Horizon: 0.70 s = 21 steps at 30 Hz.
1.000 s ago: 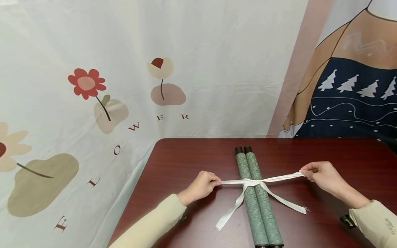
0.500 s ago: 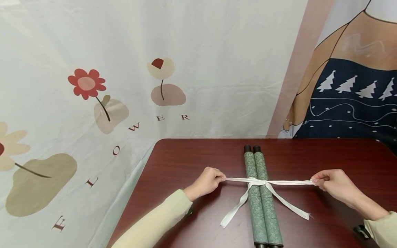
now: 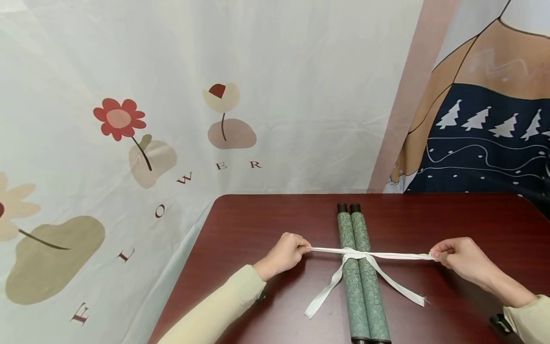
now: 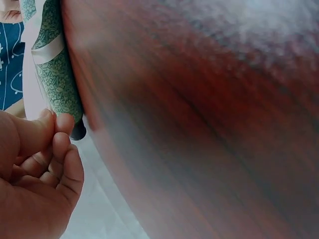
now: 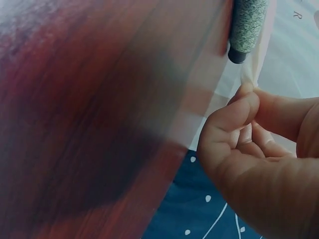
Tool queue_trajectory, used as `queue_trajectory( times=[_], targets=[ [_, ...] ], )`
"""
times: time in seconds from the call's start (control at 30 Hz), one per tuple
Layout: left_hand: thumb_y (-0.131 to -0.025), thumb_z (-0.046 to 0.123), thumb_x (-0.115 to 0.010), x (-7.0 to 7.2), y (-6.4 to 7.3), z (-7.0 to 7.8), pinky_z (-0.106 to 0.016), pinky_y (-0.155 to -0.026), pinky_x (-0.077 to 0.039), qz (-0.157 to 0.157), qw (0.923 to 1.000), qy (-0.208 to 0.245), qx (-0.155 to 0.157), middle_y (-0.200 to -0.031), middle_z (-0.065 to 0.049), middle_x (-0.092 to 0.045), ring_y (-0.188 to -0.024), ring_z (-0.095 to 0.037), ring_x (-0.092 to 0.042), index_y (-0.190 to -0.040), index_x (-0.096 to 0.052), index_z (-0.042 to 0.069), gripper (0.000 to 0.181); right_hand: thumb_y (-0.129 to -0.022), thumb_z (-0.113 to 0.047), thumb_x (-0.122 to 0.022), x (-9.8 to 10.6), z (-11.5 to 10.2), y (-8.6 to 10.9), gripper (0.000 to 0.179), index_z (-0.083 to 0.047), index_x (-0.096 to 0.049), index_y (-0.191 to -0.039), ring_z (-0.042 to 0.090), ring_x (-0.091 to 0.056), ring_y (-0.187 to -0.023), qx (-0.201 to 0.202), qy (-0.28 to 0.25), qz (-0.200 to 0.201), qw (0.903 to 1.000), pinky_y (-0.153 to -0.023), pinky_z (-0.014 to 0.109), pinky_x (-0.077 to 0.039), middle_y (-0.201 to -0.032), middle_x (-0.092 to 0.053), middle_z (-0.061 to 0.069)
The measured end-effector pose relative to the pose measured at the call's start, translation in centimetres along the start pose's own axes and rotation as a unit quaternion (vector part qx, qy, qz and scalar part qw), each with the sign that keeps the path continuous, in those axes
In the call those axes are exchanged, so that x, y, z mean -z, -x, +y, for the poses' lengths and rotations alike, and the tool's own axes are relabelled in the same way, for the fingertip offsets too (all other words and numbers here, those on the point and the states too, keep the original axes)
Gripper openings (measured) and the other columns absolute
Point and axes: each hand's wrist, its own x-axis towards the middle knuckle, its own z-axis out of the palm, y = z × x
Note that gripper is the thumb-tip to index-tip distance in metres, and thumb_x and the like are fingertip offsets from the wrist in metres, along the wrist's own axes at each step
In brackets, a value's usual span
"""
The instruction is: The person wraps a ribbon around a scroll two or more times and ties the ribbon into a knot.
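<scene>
Two green patterned scrolls with dark end knobs lie side by side on the table, pointing away from me. A white ribbon goes round their middle and crosses on top, with two loose tails hanging toward me on either side. My left hand pinches one stretch of ribbon between thumb and forefinger, left of the scrolls. Out to the right, my right hand pinches the opposite stretch. Between both hands the ribbon runs straight and taut above the scrolls. In the right wrist view, the ribbon enters the pinched fingertips.
The dark red wooden table bears the scrolls, and its far edge meets a white cloth backdrop printed with flowers and letters. A cloth with a tree pattern hangs at the back right.
My right hand has moved right and toward me, drawing its ribbon stretch longer. The scrolls have shifted right and turned straighter. In the last half second almost nothing has moved.
</scene>
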Motion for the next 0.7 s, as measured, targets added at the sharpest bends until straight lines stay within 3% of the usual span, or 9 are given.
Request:
queue_trajectory(
  times=[0.3,0.53,0.7],
  targets=[
    [-0.095,-0.001,-0.073,0.0,-0.5,0.0,-0.026,-0.083,-0.059,0.017,0.9997,0.009,0.011,-0.093,-0.007,-0.079,-0.091,-0.018,-0.075,-0.094,-0.082,0.001,0.009,-0.099,-0.004,-0.067,0.2,0.0,0.0,0.013,0.006,-0.075,-0.1,0.012,-0.054,-0.068,-0.012,0.014,0.012,0.9998,-0.059,0.027,-0.05,-0.079,-0.065,0.006],
    [-0.095,-0.002,-0.072,-0.1,-0.1,-0.4,-0.03,-0.084,-0.06,0.033,0.9992,0.017,0.011,-0.094,-0.009,-0.079,-0.093,-0.022,-0.076,-0.096,-0.082,-0.001,0.009,-0.1,-0.007,-0.069,-0.3,0.1,-0.2,0.019,0.01,-0.074,-0.105,0.015,-0.062,-0.072,-0.023,-0.019,0.002,0.9995,-0.062,0.028,-0.056,-0.088,-0.073,0.009],
    [-0.097,0.0,-0.072,-0.1,0.5,-1.2,-0.033,-0.086,-0.06,0.063,0.9967,0.028,0.043,-0.099,-0.01,-0.079,-0.098,-0.022,-0.075,-0.101,-0.082,-0.001,0.011,-0.102,-0.006,-0.067,-0.5,0.3,-0.2,0.025,0.015,-0.07,-0.115,0.012,-0.066,-0.074,-0.013,-0.026,0.008,0.9995,-0.065,0.029,-0.059,-0.09,-0.074,0.011]
  ],
)
